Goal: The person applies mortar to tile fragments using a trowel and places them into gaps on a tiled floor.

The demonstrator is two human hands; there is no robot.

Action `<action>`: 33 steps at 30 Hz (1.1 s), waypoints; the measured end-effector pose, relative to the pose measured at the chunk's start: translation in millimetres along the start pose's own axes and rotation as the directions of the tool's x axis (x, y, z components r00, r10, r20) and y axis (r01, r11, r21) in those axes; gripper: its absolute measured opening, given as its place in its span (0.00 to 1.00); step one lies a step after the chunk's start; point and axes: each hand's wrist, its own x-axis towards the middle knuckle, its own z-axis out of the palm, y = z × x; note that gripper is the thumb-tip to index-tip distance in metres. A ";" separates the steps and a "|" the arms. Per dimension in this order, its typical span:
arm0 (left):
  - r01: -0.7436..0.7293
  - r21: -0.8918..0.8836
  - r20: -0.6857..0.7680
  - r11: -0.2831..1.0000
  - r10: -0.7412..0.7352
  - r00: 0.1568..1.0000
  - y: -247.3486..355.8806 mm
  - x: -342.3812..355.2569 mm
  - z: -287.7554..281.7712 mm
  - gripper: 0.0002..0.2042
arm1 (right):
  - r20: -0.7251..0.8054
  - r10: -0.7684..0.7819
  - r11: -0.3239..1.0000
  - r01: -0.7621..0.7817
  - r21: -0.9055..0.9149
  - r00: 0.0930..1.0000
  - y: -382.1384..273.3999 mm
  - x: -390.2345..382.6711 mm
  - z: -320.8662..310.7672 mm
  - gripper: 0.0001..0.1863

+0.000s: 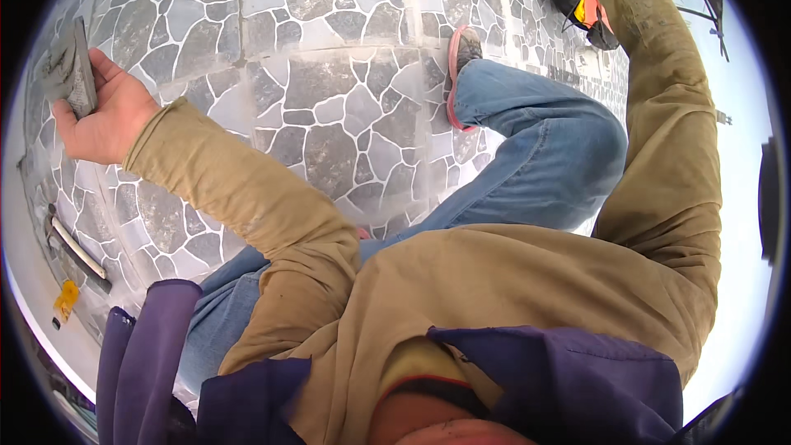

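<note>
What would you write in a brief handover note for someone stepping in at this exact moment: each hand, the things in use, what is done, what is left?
Left hand: fingers closed on a flat grey tile piece, held against the stone-pattern tiled surface.
Right hand: reaches up out of view; only its sleeve shows.
Hammer lies on the surface beside a yellow tag.
Done: surface looks mostly covered.
Left: the held piece is not yet set down.

A: Floor? (329,58)
B: Grey stone-pattern paving w/ pale joints, all over.
A: What lay on it?
B: Long tool w/ pale handle (76,249) bottom left, small yellow item (67,298) just below. Pink-soled sandal (461,66) planted mid-top. Orange-black bag (581,2) top right.
</note>
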 end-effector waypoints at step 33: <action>0.465 -0.191 -0.013 0.865 -0.476 0.880 -152.5 -132.4 32.8 0.21 | 0.163 -0.027 0.823 -0.071 0.564 0.986 -76.4 247.2 144.7 0.26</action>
